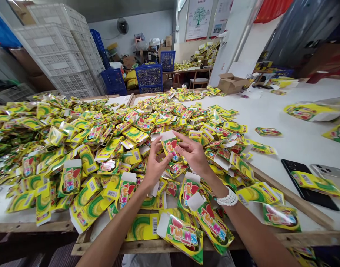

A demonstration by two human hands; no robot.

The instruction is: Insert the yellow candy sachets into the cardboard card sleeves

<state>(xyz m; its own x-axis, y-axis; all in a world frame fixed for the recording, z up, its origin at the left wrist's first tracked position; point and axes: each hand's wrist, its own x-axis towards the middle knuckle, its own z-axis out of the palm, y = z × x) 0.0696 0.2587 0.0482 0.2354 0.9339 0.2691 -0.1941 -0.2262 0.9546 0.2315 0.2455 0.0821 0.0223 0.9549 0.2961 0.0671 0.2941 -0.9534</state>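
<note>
Your left hand (155,163) comes up from below and pinches the lower left edge of a flat carton (169,145) between thumb and fingertips. Your right hand (193,154) meets it from the other side. Its fingers are curled loosely, and the forefinger reaches along the carton's upper right edge, so both hands grasp the same piece. The carton is yellow and green with red fruit print and a white flap at its top. You hold it upright, just above the heap and roughly over the middle of the worktop (283,122). A white bead bracelet (227,198) sits on your right wrist.

Under and around your hands lies a pile of matching cartons (83,148). It is thick to the left and straight ahead and thins out towards the right. Several of these cartons near the front edge show the word TWINS, and one of them (183,235) hangs partly over the wooden rim closest to you.

To your right, well apart from the hands, a black phone (309,189) lies flat with a carton resting across its far end. A second, lighter phone (327,171) lies just beside it.

Further off, white crates (61,55) are stacked high at the left and blue crates (149,76) stand at the back. An open cardboard box (231,83) sits at the far right end of the worktop.
</note>
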